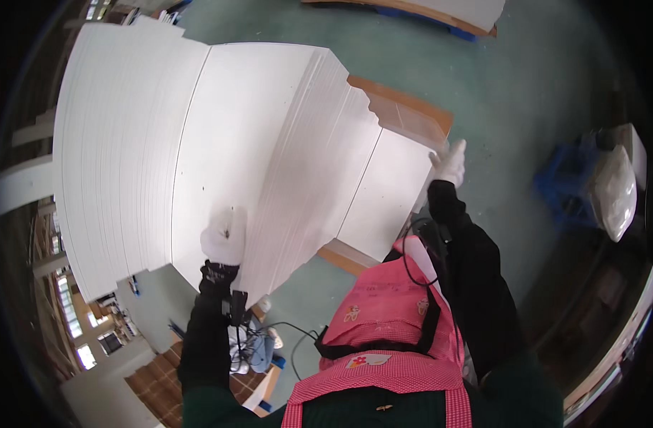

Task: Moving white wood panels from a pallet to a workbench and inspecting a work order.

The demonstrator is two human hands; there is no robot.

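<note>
Large white sheets, like paper or board, are piled in a tall stack [298, 178] in front of me. Its layered edges fan out on both sides of a smooth white face [230, 114]. My left hand [224, 237], in a white glove, lies flat on that face, its fingertips blending into the white. At the stack's right end, beside a lower white sheet [387, 192], is my right hand [449, 162], also gloved. Its thumb and fingers are apart, near the sheet's edge and the brown board [405, 114]. Neither hand visibly grips anything.
A blue stand or pallet [565, 182] with a plastic-wrapped bundle [615, 192] stands to the right on the green floor [505, 93]. Another board-topped pallet [426, 11] is at the far side. Black cables [298, 328] hang near my left forearm. I wear a pink apron [383, 314].
</note>
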